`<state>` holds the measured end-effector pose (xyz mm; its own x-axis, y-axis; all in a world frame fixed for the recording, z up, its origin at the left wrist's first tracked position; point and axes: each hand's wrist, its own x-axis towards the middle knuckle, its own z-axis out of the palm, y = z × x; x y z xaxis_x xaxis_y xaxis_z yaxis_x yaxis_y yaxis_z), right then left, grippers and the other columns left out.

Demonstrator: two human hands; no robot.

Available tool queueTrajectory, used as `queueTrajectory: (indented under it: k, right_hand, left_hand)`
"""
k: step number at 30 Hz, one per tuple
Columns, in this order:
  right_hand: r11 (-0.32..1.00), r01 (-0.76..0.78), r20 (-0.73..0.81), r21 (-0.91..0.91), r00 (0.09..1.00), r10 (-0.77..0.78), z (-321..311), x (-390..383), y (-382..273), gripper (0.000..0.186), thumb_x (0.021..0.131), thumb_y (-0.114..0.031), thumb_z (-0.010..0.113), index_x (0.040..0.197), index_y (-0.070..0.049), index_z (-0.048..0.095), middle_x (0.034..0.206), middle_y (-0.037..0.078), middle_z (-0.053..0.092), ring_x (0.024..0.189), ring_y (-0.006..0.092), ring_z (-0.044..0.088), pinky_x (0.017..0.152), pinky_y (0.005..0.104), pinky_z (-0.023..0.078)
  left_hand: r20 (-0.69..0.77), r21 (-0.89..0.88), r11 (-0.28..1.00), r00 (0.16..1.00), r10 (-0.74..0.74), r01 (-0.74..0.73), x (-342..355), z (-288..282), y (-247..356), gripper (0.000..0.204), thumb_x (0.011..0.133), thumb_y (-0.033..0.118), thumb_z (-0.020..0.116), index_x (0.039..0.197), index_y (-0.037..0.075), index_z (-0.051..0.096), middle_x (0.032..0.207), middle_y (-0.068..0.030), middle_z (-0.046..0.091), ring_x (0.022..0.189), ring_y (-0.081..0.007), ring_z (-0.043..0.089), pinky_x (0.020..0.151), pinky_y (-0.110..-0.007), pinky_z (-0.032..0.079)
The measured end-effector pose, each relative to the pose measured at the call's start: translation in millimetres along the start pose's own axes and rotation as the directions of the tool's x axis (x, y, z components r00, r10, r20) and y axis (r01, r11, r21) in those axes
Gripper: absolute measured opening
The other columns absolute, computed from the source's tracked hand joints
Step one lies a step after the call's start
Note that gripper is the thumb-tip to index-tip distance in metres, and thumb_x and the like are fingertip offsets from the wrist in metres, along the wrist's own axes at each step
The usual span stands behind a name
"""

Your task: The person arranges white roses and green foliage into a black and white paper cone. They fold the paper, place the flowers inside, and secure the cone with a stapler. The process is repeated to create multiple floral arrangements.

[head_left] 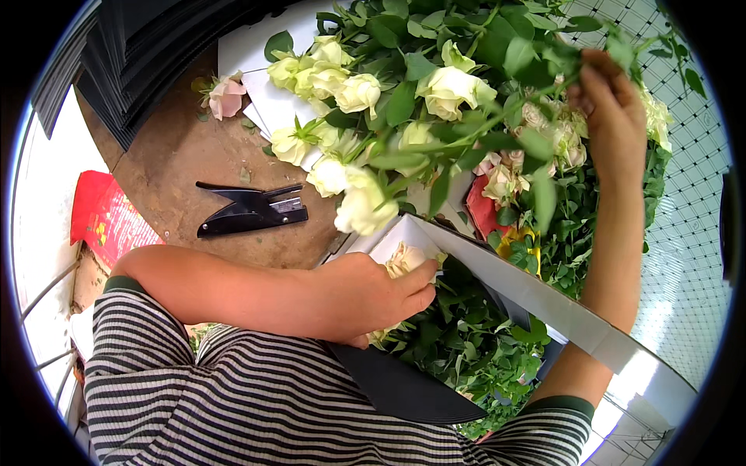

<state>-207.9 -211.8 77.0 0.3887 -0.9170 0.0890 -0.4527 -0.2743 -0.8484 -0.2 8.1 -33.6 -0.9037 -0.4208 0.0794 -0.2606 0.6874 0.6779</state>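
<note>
My left hand (369,295) is closed over rose heads inside a white cardboard box. One cream-peach rose (405,260) shows past its fingers, and the palm hides the others. At the upper right, my right hand (612,105) grips the leafy stem of a cream rose. The stem slants down to the left, blurred, and its pale yellow bloom (365,203) hangs by the box corner. Green rose foliage (466,326) fills the box (559,299), with a dark sheet (404,384) along its near side. Beyond lies a large heap of cream roses (454,92).
On the brown tabletop (171,179) lie a black stapler (252,210) and a loose pink rose (226,97). Dark stacked sheets (148,46) stand at the upper left, above a red packet (109,213). More pinkish roses (563,136) and leaves lie at right, beside patterned tiles (668,78).
</note>
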Motion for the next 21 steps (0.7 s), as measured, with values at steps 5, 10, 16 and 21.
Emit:
queueTrajectory:
  k: [5, 10, 16, 21]
  right_hand:
    - [0.995, 0.103, -0.085, 0.018, 0.991, -0.101, -7.9, 68.5, 13.6, 0.044, 0.093, -0.022, 0.06, 0.132, -0.009, 0.042, 0.105, 0.009, 0.059, 0.083, 0.0205, 0.06, 0.075, 0.0348, 0.05]
    - [0.165, 0.273, 0.225, -0.948, 0.939, -0.26, -22.0, 91.2, 13.0, 0.062, 0.09, -0.023, 0.064, 0.144, -0.018, 0.035, 0.087, 0.013, 0.063, 0.071, 0.0199, 0.061, 0.062, 0.0335, 0.048]
    - [0.782, -0.229, 0.025, -0.58, 0.954, 0.298, -39.1, -10.2, -10.0, 0.03, 0.095, -0.03, 0.055, 0.084, -0.005, 0.066, 0.064, 0.001, 0.056, 0.061, 0.0071, 0.057, 0.052, 0.0212, 0.042]
    - [0.559, -0.062, 0.135, -0.827, 0.943, 0.304, -32.2, -149.4, 109.3, 0.026, 0.086, -0.019, 0.065, 0.106, -0.004, 0.065, 0.096, 0.014, 0.067, 0.088, 0.0299, 0.063, 0.079, 0.0387, 0.05]
  left_hand:
    - [0.04, 0.002, 1.0, 0.999, -0.01, 0.01, 2.2, -3.0, 2.5, 0.091, 0.057, 0.029, 0.084, 0.13, -0.003, 0.038, 0.141, -0.025, 0.034, 0.061, -0.0257, 0.065, 0.051, -0.034, 0.053]
    - [0.059, -0.032, 0.999, 0.998, -0.015, 0.017, 5.9, -10.0, 4.1, 0.085, 0.061, 0.026, 0.081, 0.13, 0.0, 0.041, 0.141, -0.0237, 0.034, 0.057, -0.0232, 0.064, 0.048, -0.032, 0.052]
    - [0.028, -0.059, 0.996, 0.998, -0.062, 0.063, 2.6, -1.4, -0.9, 0.073, 0.064, 0.024, 0.079, 0.127, 0.004, 0.046, 0.139, -0.0243, 0.036, 0.055, -0.0228, 0.063, 0.046, -0.033, 0.052]
    - [0.069, -0.043, 0.999, 0.998, -0.007, 0.01, 2.6, -1.2, 2.0, 0.073, 0.064, 0.028, 0.08, 0.126, 0.006, 0.048, 0.139, -0.0253, 0.035, 0.057, -0.0223, 0.064, 0.046, -0.033, 0.052]
